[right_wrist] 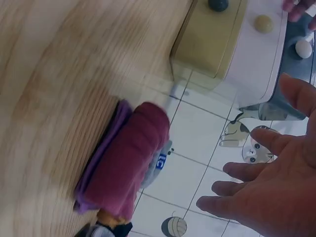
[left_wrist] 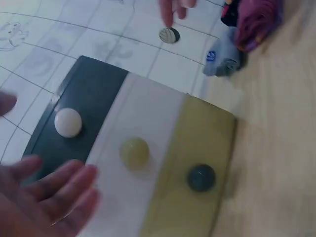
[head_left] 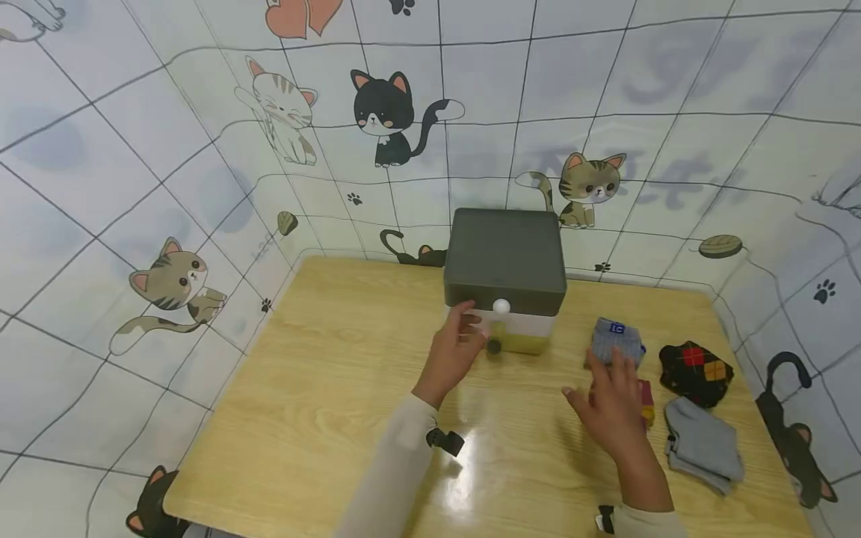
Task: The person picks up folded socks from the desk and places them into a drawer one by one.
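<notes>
A small three-drawer box (head_left: 504,258) stands against the back wall. In the left wrist view its dark green top drawer has a white knob (left_wrist: 68,123), the white middle one a yellow knob (left_wrist: 134,153), and the olive bottom one a dark knob (left_wrist: 201,177). My left hand (head_left: 454,347) is at the front left of the box, fingers loosely spread and holding nothing. Over a maroon and purple folded sock bundle (right_wrist: 128,158) hovers my right hand (head_left: 612,411), its fingers spread. It partly hides that bundle in the head view.
Right of the box lies a blue-grey folded sock bundle (head_left: 617,340) with a blue label. Farther right are a black argyle bundle (head_left: 696,373) and a light grey folded pair (head_left: 702,444). Cat-patterned walls (head_left: 498,134) enclose the wooden table (head_left: 323,388) at back and sides.
</notes>
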A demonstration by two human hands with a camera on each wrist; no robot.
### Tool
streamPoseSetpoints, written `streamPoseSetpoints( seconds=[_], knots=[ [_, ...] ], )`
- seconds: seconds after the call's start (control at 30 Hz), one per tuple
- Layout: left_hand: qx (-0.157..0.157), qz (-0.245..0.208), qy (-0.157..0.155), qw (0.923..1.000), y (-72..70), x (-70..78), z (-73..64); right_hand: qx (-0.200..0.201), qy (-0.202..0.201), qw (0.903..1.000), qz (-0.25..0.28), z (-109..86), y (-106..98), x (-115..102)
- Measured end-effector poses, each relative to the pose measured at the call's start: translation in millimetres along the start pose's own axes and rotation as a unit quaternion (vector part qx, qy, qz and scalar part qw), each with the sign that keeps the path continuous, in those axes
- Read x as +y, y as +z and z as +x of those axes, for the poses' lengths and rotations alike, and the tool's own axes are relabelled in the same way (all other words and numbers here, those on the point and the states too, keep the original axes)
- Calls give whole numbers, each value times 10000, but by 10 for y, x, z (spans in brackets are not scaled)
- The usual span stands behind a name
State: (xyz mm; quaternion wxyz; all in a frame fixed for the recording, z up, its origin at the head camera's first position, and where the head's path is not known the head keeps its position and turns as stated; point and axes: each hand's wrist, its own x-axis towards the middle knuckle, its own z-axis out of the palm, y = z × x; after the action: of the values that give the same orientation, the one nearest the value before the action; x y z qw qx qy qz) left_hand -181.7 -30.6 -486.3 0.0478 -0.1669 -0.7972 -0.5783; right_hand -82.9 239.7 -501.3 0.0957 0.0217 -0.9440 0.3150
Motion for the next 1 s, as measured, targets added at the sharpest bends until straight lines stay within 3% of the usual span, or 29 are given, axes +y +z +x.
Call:
streamPoseSetpoints(
  seconds=[0.07, 0.13, 0.2, 0.23, 0.3, 0.37, 0.43, 0.5, 0.53, 0.6, 0.63, 0.7, 0.73, 0.8, 0.93, 1.0],
  knots=[
    [815, -340, 259, 9958, -56, 25, 78, 55, -38, 10000, 41, -17, 5, 36],
    [1748, -411, 478, 9826, -168, 62, 171, 150, -22, 9998, 123, -27, -8, 66],
    [2331, -486, 508, 9699, -299, 97, 301, 326, 75, 9990, 291, -22, -35, 78],
    [2373, -631, 420, 9685, -360, 124, 366, 454, 123, 9980, 417, -9, -50, 79],
    [2082, -1017, 136, 9727, -452, 171, 506, 678, 397, 9939, 767, 30, -67, 59],
    [1496, -1373, -241, 9789, -505, 233, 622, 796, 626, 9840, 1464, 88, -56, 6],
    [920, -1692, -522, 9799, -514, 284, 691, 787, 713, 9643, 2427, 158, -19, -66],
    [592, -1878, -646, 9783, -495, 305, 732, 563, 681, 9290, 3594, 229, 30, -157],
    [484, -1941, -674, 9775, -494, 294, 755, 419, 599, 9038, 4217, 281, 63, -218],
    [387, -2023, -739, 9758, -483, 229, 794, 124, 484, 8477, 5282, 397, 130, -343],
    [377, -2031, -775, 9754, -481, 193, 808, -7, 472, 8148, 5778, 456, 165, -414],
    [352, -2019, -834, 9752, -488, 111, 841, -159, 583, 7526, 6557, 574, 245, -556],
    [332, -1993, -858, 9756, -490, 81, 851, -208, 641, 7272, 6831, 632, 280, -627],
    [313, -1950, -880, 9764, -505, 52, 859, -256, 854, 6938, 7146, 734, 349, -758],
    [204, -1874, -888, 9781, -516, 37, 868, -303, 1405, 6629, 7348, 884, 452, -936],
    [140, -1847, -916, 9784, -510, 34, 868, -274, 1769, 6331, 7531, 943, 484, -981]
  ],
)
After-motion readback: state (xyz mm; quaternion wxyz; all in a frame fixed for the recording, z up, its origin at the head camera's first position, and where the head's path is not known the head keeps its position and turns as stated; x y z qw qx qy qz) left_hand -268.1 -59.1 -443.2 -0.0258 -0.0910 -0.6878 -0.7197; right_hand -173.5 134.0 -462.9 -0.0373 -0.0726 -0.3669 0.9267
